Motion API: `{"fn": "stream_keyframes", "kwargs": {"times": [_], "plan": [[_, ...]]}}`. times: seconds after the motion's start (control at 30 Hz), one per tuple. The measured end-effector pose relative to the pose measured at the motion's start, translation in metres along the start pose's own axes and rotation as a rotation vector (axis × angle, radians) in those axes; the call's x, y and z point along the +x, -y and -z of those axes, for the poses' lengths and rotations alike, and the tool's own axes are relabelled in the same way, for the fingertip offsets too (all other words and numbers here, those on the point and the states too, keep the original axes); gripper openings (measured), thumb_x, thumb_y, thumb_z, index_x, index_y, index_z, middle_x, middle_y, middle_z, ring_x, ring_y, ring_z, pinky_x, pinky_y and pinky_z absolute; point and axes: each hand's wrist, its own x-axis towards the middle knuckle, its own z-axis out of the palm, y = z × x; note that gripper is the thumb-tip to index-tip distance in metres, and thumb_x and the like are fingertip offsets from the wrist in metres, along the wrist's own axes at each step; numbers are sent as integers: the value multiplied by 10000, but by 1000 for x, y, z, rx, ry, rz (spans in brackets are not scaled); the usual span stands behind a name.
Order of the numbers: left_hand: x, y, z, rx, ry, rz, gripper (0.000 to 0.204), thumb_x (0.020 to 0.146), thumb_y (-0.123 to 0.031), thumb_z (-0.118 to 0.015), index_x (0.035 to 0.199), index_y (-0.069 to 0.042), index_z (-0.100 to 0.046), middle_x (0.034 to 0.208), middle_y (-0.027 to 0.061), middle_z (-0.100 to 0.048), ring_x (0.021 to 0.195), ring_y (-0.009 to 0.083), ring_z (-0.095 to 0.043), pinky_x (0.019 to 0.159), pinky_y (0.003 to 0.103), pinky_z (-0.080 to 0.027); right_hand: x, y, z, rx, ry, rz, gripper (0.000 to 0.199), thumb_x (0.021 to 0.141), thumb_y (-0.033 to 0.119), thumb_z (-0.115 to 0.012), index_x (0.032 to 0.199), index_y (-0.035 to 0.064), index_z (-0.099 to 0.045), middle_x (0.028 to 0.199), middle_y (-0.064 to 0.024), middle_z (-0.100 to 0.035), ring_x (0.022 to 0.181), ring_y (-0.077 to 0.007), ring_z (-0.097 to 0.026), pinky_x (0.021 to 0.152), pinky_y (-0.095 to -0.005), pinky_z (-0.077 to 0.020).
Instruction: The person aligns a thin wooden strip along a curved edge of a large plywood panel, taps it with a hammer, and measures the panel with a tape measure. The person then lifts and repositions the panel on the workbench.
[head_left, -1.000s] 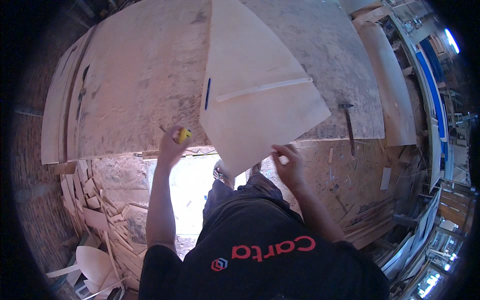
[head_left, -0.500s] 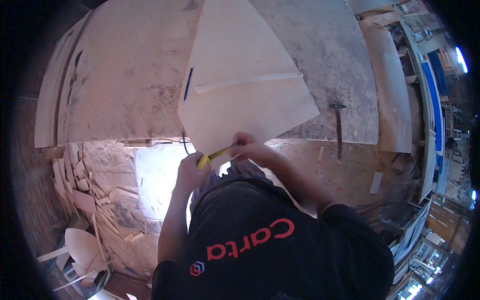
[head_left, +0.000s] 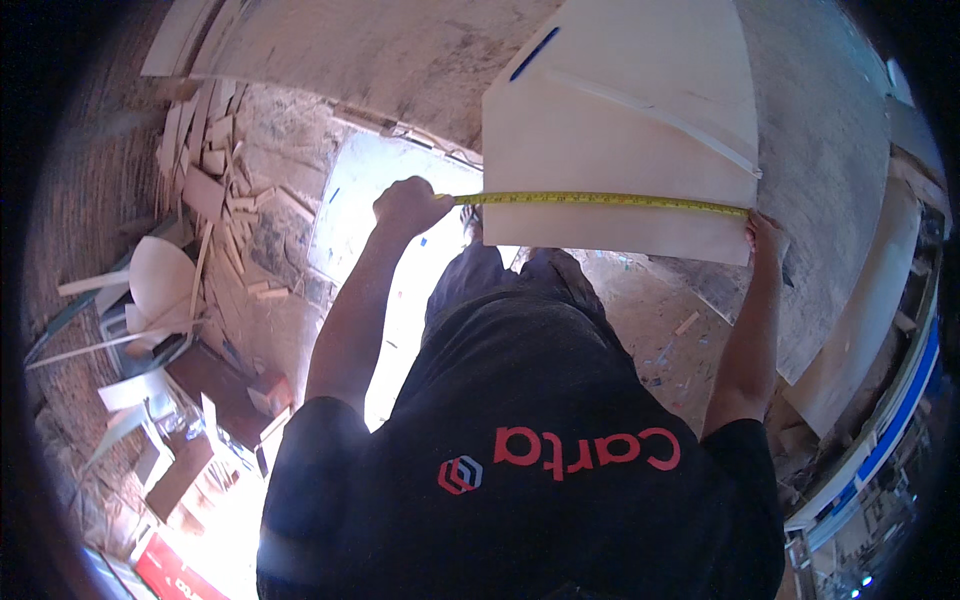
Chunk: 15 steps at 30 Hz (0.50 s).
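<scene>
- Since the earlier frame, your hands have spread apart, drawing the yellow tape measure (head_left: 600,200) taut across the pale board (head_left: 610,150).
- Your left hand (head_left: 408,205) is fisted around the tape's case, left of the board.
- Your right hand (head_left: 765,235) pins the tape's end at the board's right edge.

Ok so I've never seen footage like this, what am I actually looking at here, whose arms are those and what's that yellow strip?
This is a fisheye camera worn on a person's head, looking down, so straight edges bend and their own black shirt fills the bottom. There is no machine, only two bare hands. The left hand grips one end of a yellow tape measure, and the right hand pins the other end at the edge of a pale wooden board. The board lies on a dusty grey workbench. Wood offcuts litter the floor on the left.
</scene>
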Motion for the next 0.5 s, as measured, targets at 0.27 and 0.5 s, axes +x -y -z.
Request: {"fn": "stream_keyframes", "kwargs": {"times": [0.27,0.5], "plan": [[-7,-3,6,-36,-28,7,511,829,-496,-652,959,-14,-762,907,176,-753,890,294,-746,800,457,-580,0,6,-1,42,2,42,244,891,168,-810,1026,5,-689,787,-29,-677,600,-93,-598,491,-214,-449],[-16,-9,7,-76,-80,-187,572,826,-611,-658,987,-78,-784,949,169,-759,908,329,-737,823,469,-574,-16,6,-1,213,-51,57,203,869,128,-807,996,10,-701,776,-38,-683,621,-111,-622,532,-236,-490]]}}
